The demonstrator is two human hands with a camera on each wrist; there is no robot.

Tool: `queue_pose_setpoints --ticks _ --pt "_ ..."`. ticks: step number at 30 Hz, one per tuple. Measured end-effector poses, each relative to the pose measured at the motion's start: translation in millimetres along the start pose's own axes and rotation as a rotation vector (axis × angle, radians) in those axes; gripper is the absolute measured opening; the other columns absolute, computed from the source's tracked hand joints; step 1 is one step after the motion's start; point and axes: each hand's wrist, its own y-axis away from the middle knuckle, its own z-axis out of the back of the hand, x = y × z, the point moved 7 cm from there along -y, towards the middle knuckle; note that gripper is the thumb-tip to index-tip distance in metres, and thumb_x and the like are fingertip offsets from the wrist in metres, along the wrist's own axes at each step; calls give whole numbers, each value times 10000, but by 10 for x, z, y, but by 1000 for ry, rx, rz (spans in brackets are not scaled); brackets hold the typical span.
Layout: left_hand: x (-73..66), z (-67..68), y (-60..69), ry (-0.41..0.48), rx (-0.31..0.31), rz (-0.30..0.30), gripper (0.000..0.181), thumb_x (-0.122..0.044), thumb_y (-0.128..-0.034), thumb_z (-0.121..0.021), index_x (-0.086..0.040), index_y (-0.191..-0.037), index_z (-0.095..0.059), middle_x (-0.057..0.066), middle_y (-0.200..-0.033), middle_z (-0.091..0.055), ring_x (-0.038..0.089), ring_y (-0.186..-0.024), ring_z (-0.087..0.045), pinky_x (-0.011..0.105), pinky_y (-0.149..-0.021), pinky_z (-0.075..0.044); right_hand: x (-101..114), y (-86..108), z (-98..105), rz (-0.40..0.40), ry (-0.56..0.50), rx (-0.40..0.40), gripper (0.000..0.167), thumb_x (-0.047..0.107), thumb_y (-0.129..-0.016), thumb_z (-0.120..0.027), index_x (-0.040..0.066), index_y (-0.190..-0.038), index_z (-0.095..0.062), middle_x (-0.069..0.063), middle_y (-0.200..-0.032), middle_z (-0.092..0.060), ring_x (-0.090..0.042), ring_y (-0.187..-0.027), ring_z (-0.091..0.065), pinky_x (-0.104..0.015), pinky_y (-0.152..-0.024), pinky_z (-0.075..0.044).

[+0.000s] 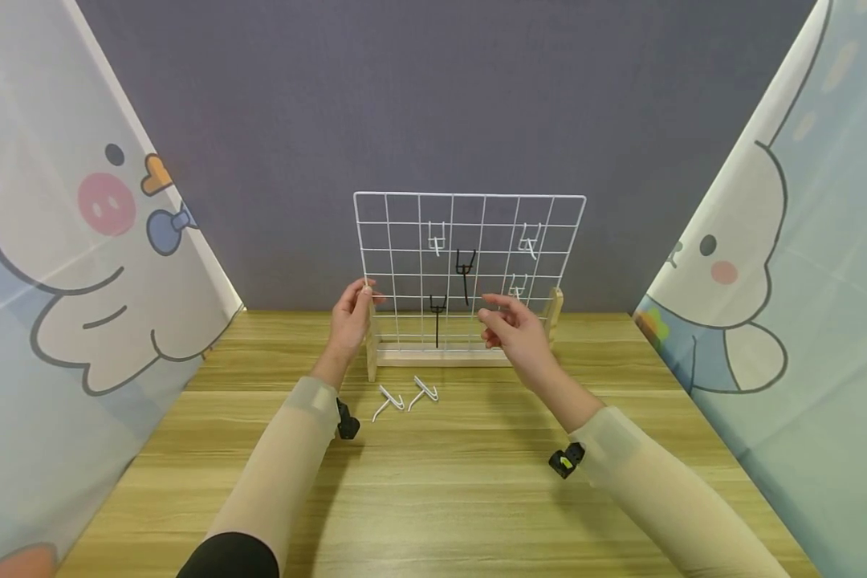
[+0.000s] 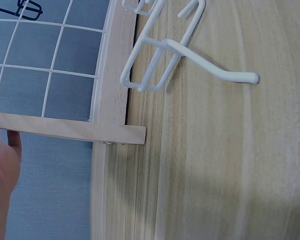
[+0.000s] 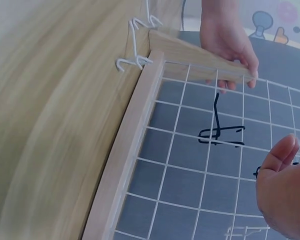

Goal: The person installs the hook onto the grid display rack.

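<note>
A white wire grid panel [image 1: 397, 250] stands in a wooden stand [image 1: 441, 360] at the back of the table. My left hand [image 1: 351, 317] grips the top of the stand's left upright [image 2: 65, 128], thumb on one side and fingers on the other. In front of the panel's lower right, my right hand [image 1: 522, 335] hovers with loosely bent fingers and nothing visible between them. Nearby on the grid hang a black hook [image 1: 466, 277] and a white hook [image 1: 518, 289]. Another black hook [image 3: 216, 132] hangs lower, left of the right hand.
Two loose white hooks, a left one [image 1: 388, 402] and a right one [image 1: 423, 392], lie on the wood-grain table [image 1: 448, 490] before the stand. Two more white hooks, one central [image 1: 437, 242] and one at right [image 1: 528, 242], hang higher on the grid. Printed curtains flank the table.
</note>
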Motion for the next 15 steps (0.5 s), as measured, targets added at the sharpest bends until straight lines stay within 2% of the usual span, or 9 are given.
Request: queue_pose_setpoints --ticks 4,6,8,11,15 --pt "8 7 3 -5 4 -4 272 -210 -1169 -541 -39 -1343 -661 -6 -1044 -788 272 -1096 -756 243 -720 -428 -33 110 25 -11 -10 8 434 141 -1100 -680 33 -1508 -581 40 -959 -681 -98 -791 -663 -224 -728 -595" --pt "9 5 7 -3 7 -6 255 -214 -1171 -536 -59 -1325 -668 -30 -1030 -780 286 -1101 -753 244 -687 -402 -66 167 30 -26 -7 15 431 131 -1095 -682 19 -1499 -580 41 -958 -688 -98 -793 -663 -225 -733 -596" --pt "10 3 5 0 10 -9 220 -216 -1173 -534 -114 -1293 -687 -43 -1022 -776 236 -1076 -759 243 -684 -392 -126 217 37 -46 10 26 430 128 -1090 -687 1 -1487 -580 46 -953 -688 -96 -796 -664 -224 -739 -593" --pt "9 -1 -1 2 7 -15 175 -220 -1173 -539 -224 -1238 -701 46 -1061 -774 137 -1025 -755 248 -696 -397 -269 276 46 -68 53 56 423 129 -1090 -684 -37 -1465 -577 56 -963 -687 -93 -807 -662 -221 -743 -589" --pt "13 -4 -8 0 2 -9 183 -218 -1172 -541 -224 -1239 -711 148 -1108 -770 120 -1012 -746 222 -667 -384 -519 328 56 -93 126 109 415 135 -1098 -663 -76 -1445 -579 56 -983 -685 -96 -819 -660 -232 -744 -588"
